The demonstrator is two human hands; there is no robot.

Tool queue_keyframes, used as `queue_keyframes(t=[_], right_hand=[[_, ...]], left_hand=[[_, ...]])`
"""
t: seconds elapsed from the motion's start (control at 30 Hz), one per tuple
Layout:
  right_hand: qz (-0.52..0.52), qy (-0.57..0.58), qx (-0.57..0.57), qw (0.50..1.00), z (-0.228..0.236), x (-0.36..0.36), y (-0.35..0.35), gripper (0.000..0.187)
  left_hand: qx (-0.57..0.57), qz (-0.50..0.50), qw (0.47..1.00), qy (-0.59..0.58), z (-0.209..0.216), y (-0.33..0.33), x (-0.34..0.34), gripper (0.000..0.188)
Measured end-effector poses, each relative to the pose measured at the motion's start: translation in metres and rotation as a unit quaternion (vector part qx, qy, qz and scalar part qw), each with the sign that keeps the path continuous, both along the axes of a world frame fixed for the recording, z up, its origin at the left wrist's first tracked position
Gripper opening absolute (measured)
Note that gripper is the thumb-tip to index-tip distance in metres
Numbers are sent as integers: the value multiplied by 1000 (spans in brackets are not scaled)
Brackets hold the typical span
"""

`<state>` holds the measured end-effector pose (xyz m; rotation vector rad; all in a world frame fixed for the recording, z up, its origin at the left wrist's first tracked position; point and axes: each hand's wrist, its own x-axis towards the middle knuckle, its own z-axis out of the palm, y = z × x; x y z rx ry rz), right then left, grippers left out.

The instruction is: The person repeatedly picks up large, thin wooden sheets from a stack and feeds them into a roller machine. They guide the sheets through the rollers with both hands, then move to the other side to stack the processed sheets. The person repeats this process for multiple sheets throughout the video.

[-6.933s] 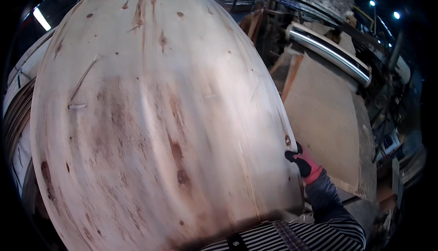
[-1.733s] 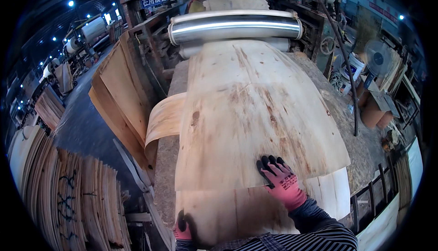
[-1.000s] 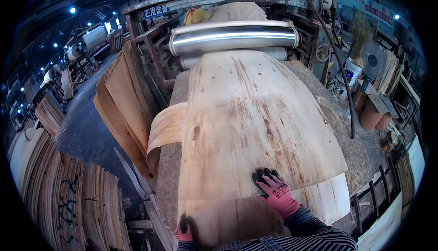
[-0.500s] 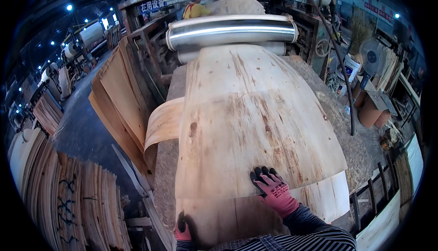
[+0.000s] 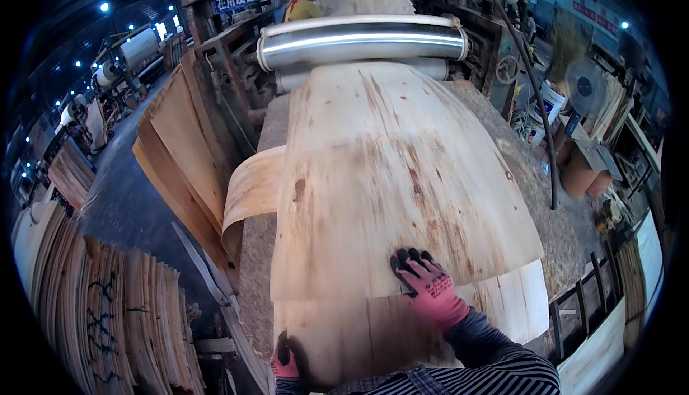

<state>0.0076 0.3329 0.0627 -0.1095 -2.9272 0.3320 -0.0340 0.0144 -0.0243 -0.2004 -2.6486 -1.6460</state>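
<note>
While the right hand (image 5: pixel 430 287) is laid palm down, its fingers extended and slightly spread, the upper veneer sheet (image 5: pixel 402 180) is touched near its front edge; nothing is gripped by that hand. By the left hand (image 5: pixel 285 365), partly cut off by the sleeve and low in the view, the left edge of the lower veneer sheet (image 5: pixel 359 337) is met; a dark thumb is seen over that edge, but the fingers are hidden, so how tightly it is closed cannot be told. Both hands are covered by pink work gloves with black-coated fingers.

The knotty, brown-streaked upper sheet is laid lengthwise on the worn worktable (image 5: pixel 560 251), overlapping the lower one, which is left exposed at the front and right. Its far end is placed at the lower roller (image 5: pixel 432 69), beneath a shiny metal roller (image 5: pixel 366 45). Beside its left edge, a curled veneer strip (image 5: pixel 251 180) is bent over the table's side. Farther left, tall veneer sheets (image 5: pixel 183 137) are propped upright.
</note>
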Motion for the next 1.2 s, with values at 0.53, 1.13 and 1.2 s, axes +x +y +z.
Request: queue_keyframes(t=[0.53, 1.13, 1.2], right_hand=[[0, 83, 86, 993, 17, -103, 53, 68], [-56, 30, 85, 994, -71, -116, 88, 48], [-113, -15, 23, 993, -66, -120, 93, 42]], left_hand=[[-32, 56, 998, 0, -39, -23, 3, 33], [1, -56, 998, 7, -42, -23, 0, 46], [-30, -45, 998, -26, -46, -23, -2, 46]])
